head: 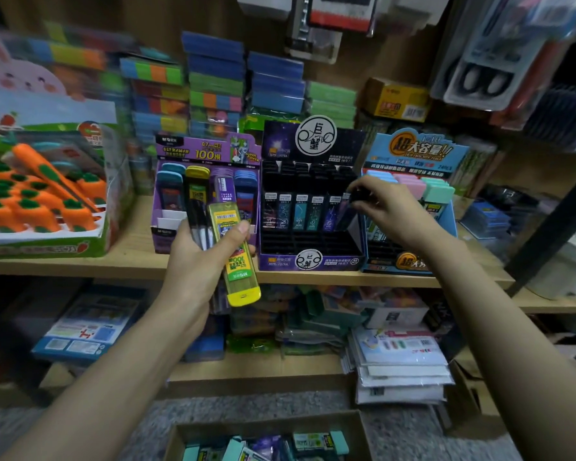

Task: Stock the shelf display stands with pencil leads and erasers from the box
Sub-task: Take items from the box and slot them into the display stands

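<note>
At the wooden shelf [140, 241], stocking lead cases.
Left hand [200, 257] grips translucent yellow plastic lead case [235, 257]; right hand [384, 214] pinches slim dark case [350, 211] over black slotted stand [310, 224]; cardboard box [266, 427] at six o'clock.

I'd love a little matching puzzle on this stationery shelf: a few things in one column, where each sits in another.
Things:
1. yellow transparent lead case
2. black zodiac display stand
3. orange carrot erasers
4. brown cardboard box

Places:
A. on the floor
B. far left of the shelf
C. in the left hand
D. under the right hand

Pairs: 1-C, 2-D, 3-B, 4-A
</note>
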Available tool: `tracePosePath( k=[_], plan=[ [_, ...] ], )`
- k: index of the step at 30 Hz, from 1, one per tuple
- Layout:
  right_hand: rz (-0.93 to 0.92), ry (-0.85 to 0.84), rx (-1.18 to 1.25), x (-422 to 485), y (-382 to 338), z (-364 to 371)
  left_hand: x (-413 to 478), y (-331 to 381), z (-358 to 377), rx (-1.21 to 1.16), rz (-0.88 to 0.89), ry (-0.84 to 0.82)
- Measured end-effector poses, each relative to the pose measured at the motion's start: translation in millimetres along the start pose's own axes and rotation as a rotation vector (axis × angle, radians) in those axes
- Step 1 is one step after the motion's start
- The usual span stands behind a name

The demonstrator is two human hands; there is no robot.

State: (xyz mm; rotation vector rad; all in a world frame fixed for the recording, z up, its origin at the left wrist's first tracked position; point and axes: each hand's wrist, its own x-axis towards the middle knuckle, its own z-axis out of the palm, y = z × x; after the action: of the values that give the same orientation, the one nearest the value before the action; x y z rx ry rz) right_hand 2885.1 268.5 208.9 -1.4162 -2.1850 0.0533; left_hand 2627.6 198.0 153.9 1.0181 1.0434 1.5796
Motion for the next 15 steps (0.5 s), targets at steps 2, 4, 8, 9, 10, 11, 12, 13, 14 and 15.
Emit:
tracePosePath(
  k=[2, 4, 8, 9, 10, 11, 12, 13, 14, 15],
  plan=[
    [0.064, -0.001, 0.075, 1, 3, 0, -1, 1, -4, 0.009, 0.007, 0.001],
    [0.121, 0.038, 0.117, 3, 6, 3, -1, 1, -6, 0.012, 0.013, 0.005],
    [0.082, 0.228, -0.036, 7, 10, 17, 0, 0, -9, 0.029, 0.012, 0.011],
    [0.076, 0.266, -0.107, 9, 11, 20, 0, 0, -9, 0.029, 0.008, 0.008],
    [0.082, 0.289, -0.174, 10, 12, 23, -1, -1, -8, 0.023, 0.006, 0.004],
    [0.090, 0.300, -0.234, 11, 12, 26, -1, -1, -7, 0.016, 0.007, 0.001],
    [0.096, 0.300, -0.287, 12, 13, 27, -2, -1, -6, 0.011, 0.007, -0.001],
    [0.101, 0.293, -0.331, 13, 13, 28, -2, -1, -4, 0.008, 0.005, -0.002],
    [0.104, 0.280, -0.362, 13, 13, 29, -2, -2, -2, 0.004, 0.003, -0.005],
    [0.106, 0.263, -0.383, 13, 12, 29, -3, -2, -1, -0.002, 0.002, -0.009]
  ],
)
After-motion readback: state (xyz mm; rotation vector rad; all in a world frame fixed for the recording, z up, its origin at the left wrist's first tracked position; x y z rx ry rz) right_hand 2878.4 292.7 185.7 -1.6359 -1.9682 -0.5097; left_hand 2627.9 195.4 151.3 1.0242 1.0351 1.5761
